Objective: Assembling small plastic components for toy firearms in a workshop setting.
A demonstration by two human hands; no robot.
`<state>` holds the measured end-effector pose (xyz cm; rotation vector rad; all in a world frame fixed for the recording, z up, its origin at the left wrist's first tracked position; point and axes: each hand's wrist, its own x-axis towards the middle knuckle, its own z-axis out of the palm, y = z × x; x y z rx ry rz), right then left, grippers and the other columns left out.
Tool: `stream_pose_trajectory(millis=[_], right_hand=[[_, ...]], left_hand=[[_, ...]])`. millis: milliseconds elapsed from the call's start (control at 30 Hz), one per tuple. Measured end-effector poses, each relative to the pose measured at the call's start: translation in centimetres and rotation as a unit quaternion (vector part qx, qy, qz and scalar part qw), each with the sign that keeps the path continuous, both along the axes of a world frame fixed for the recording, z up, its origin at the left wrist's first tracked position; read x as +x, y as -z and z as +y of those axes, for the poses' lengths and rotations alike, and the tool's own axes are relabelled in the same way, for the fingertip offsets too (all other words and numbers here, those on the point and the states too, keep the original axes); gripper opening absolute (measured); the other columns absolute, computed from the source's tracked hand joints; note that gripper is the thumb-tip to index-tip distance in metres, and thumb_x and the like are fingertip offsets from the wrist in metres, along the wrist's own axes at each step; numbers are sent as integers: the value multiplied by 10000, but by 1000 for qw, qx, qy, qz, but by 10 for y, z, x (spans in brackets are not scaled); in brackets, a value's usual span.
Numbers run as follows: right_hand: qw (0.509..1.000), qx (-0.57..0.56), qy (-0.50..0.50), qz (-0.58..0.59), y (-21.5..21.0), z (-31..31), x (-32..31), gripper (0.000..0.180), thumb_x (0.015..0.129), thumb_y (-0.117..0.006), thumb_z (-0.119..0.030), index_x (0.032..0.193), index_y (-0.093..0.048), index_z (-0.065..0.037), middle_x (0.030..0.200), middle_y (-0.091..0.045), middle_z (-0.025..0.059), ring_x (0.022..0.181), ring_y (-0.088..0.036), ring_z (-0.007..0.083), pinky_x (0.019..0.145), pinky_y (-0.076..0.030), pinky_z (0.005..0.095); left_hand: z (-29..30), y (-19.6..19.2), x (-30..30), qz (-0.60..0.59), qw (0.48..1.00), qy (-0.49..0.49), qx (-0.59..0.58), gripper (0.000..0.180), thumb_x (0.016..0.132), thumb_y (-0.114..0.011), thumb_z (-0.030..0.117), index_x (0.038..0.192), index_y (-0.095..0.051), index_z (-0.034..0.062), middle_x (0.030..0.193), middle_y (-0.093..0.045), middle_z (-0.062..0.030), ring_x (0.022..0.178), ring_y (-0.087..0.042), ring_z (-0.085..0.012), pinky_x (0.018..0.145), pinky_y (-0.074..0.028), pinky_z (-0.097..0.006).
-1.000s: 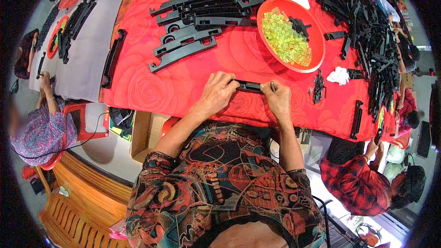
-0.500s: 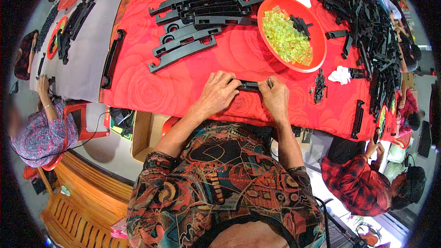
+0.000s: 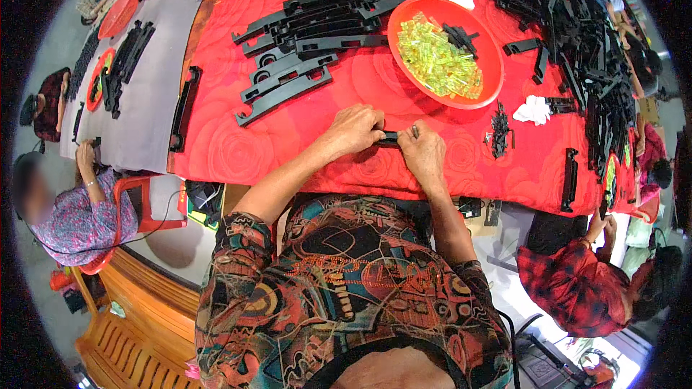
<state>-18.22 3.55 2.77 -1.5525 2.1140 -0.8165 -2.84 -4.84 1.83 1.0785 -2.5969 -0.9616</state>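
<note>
In front of my chest, both hands hold a slim black plastic piece [image 3: 390, 138] just above the red tablecloth [image 3: 303, 166]. My left hand [image 3: 357, 130] closes its fingers around the left end, hiding it. At the other end my right hand [image 3: 424, 153] pinches the piece, and a small dark thing shows by its fingertips, too small to name. Beyond the hands stands a red bowl [image 3: 494, 75] of yellow-green translucent bits [image 3: 438, 61] and small black parts [image 3: 460, 40]. Several long black plastic bars [image 3: 287, 90] lie stacked at the far left.
A large heap of black parts [image 3: 559, 21] covers the right side. Small black bits [image 3: 499, 133] and a crumpled white tissue [image 3: 533, 109] lie right of the bowl. Single black bars rest at the left [image 3: 186, 109] and right [image 3: 570, 180]. Co-workers sit at left [image 3: 86, 205] and right [image 3: 577, 281].
The whole view has shifted slightly. Both hands still hold the black piece in nearly the same place, and less of it shows between them.
</note>
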Motion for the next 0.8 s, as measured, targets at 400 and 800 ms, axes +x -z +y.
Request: stream_pose_trajectory(millis=[400, 800], right_hand=[[1000, -15, -5, 13, 3, 6, 2, 190, 746, -617, -163, 737, -522, 1, 659, -576, 182, 626, -590, 357, 574, -452, 439], [999, 2, 17, 36, -1, 3, 4, 176, 749, -593, -156, 759, -551, 15, 740, -605, 201, 679, -604, 370, 602, -468, 464]], left_hand=[[-1, -9, -9, -35, 997, -43, 51, 257, 668, -729, 248, 754, -582, 55, 713, -598, -105, 729, -588, -280, 622, -443, -394], [-3, -10, -21, -73, 984, -133, 98, 279, 604, -793, 247, 630, -584, 64, 589, -584, -69, 593, -576, -211, 571, -442, -361]])
